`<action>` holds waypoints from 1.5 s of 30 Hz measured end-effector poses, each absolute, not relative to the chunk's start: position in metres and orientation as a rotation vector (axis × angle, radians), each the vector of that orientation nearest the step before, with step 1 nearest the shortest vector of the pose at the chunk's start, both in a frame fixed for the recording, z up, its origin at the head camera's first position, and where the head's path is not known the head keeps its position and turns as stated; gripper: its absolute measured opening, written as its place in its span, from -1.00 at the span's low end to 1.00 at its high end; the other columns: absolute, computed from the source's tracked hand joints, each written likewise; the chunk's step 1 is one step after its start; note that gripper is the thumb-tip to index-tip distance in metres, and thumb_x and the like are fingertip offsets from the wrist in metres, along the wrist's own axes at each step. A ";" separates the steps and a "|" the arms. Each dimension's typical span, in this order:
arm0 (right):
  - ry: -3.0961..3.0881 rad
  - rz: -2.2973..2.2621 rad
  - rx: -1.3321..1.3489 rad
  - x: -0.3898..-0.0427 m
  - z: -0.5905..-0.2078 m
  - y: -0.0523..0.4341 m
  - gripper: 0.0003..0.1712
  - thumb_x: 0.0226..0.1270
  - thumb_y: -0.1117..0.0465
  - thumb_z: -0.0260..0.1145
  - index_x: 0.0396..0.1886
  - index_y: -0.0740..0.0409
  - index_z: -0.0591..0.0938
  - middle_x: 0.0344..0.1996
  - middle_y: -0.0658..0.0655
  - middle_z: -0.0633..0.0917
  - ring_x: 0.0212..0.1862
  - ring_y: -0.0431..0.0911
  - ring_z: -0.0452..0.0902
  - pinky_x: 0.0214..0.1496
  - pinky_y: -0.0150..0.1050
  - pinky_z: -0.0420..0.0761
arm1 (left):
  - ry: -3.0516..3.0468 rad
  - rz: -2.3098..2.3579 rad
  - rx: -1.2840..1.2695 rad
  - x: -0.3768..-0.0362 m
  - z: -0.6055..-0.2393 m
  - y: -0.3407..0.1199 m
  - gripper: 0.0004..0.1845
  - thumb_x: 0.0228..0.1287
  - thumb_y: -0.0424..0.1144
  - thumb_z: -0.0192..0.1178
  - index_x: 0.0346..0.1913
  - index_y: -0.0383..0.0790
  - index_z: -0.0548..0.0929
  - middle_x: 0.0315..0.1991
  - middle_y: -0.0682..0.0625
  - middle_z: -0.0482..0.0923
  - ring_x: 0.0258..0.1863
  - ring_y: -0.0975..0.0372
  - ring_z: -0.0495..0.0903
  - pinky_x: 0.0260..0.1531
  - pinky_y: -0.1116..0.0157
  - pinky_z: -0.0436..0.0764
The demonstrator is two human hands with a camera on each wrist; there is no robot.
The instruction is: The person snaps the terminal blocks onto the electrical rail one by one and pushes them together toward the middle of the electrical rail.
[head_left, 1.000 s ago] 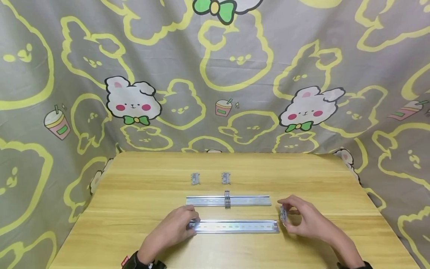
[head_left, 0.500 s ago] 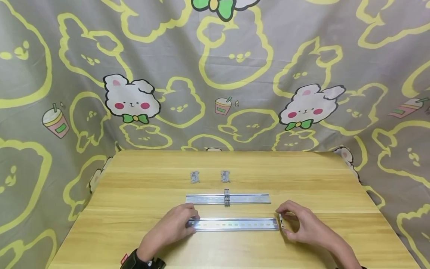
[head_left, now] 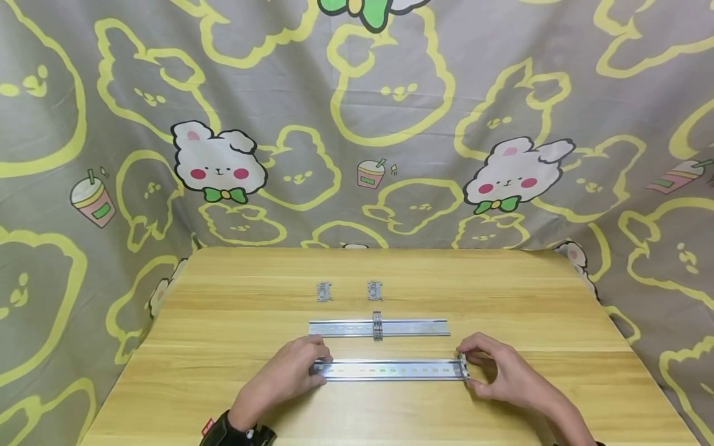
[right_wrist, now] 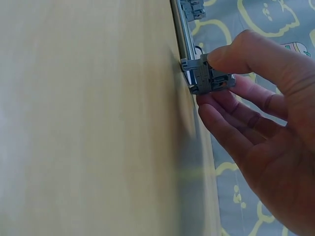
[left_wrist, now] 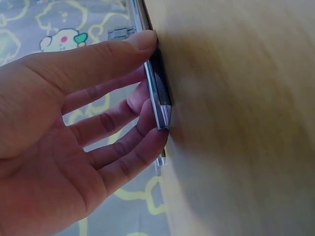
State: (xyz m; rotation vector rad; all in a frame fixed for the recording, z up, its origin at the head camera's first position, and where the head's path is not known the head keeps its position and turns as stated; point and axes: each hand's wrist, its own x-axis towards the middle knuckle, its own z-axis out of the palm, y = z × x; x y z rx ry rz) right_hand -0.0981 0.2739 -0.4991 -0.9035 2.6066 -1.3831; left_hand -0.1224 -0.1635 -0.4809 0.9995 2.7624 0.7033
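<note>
A slotted metal DIN rail (head_left: 390, 370) lies across the near part of the table. My left hand (head_left: 289, 368) grips its left end, thumb on the near edge and fingers on the far edge, as the left wrist view shows around the rail (left_wrist: 156, 83). At the other end, my right hand (head_left: 504, 371) pinches a grey terminal block (head_left: 464, 367) between thumb and fingers. In the right wrist view this terminal block (right_wrist: 206, 75) stands upright right at the rail's end, overlapping it.
Behind lies a second DIN rail (head_left: 340, 328) with several terminal blocks (head_left: 377, 326) clipped near its middle. Farther back, two loose grey terminal blocks, one left (head_left: 324, 292) and one right (head_left: 375, 291), lie on the wooden table (head_left: 223, 291). A patterned curtain (head_left: 312, 111) hangs around the table.
My right hand has moved slightly left, bringing the terminal block from beside the near rail to its right end, and has turned the block. My left hand keeps its grip on the rail's left end.
</note>
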 end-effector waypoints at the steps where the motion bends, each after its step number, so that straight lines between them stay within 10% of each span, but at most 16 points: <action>1: 2.596 -1.399 -0.905 -0.098 -0.500 0.274 -0.37 -0.05 0.50 0.60 0.06 0.20 0.58 0.00 0.13 0.66 0.09 0.02 0.66 0.09 -0.18 0.66 | 2.762 0.706 0.999 -0.123 -0.481 -0.164 -0.75 0.03 -0.30 0.57 -0.20 -0.21 0.79 -0.25 0.09 0.62 -0.35 0.35 0.50 -0.33 0.40 0.56; 45: 2.652 -1.157 -0.964 -0.112 -0.494 0.164 -0.42 -0.03 0.30 0.62 0.05 0.13 0.64 -0.01 -0.01 0.70 0.06 -0.16 0.62 0.16 -0.18 0.64 | 2.772 0.742 1.036 -0.121 -0.479 -0.163 -0.75 0.00 -0.33 0.58 -0.22 -0.23 0.78 -0.26 0.06 0.63 -0.35 0.31 0.55 -0.34 0.41 0.58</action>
